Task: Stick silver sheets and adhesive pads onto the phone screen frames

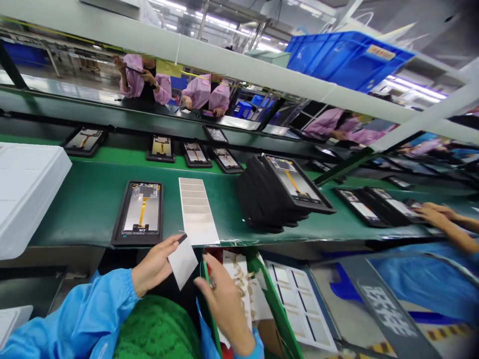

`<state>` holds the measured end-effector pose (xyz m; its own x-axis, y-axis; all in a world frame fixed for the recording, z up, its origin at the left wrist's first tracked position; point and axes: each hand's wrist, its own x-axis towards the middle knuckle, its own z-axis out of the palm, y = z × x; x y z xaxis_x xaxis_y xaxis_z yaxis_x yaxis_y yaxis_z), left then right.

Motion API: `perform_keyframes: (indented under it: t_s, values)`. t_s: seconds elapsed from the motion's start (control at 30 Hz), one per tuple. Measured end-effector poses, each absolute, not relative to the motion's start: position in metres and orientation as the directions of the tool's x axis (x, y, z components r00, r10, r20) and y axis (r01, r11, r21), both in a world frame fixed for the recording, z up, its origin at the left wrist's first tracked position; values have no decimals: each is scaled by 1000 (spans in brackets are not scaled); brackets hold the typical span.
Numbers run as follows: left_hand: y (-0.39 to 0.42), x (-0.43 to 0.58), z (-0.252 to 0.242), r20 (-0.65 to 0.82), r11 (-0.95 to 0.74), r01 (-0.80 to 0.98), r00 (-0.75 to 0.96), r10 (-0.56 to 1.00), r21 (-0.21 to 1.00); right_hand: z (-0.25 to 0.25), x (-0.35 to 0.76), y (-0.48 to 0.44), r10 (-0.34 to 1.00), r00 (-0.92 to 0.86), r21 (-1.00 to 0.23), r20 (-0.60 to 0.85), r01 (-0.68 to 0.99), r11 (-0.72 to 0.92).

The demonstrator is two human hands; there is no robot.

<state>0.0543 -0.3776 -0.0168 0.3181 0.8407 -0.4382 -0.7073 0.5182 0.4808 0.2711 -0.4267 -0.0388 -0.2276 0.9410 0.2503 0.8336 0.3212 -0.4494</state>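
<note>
Between the thumb and fingers of my left hand (154, 267) is a small white rectangular sheet (183, 265) with a black strip at its upper edge. My right hand (228, 301) hovers just right of it, thumb and index finger apart, with nothing visible in them. It is over a green bin (279, 314) with white paper pieces inside. Ahead on the green bench lies an opened tablet (141, 212) in a black tray, its orange ribbon cable showing. Beside that tablet lies a long white backing sheet (198, 212) divided by cross lines.
A tall stack of black trays (262, 199) with a tablet on top stands right of centre. White foam trays (30, 194) are at the left. More tablets (162, 148) line the belt behind. A co-worker's hands (441, 214) are at the right. A blue crate (344, 60) sits overhead.
</note>
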Motion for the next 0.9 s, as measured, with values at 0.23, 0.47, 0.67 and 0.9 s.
perform_keyframes:
  t_s: [0.23,0.47,0.67,0.9]
  values:
    - [-391,16,-2,-371,356,-587,101,923,727,-8,201,-410,843,-421,-625,336,569,534]
    - [-407,-58,-20,-285,255,-358,-33,958,898,-16,147,-380,862,-506,-998,-14,63,20]
    - [-415,-102,-34,-341,229,-413,-221,914,881,-5,97,-349,703,-707,-990,-77,136,28]
    - [-398,-138,-35,-280,220,-229,-274,920,948,-16,83,-271,723,-664,-485,194,575,658]
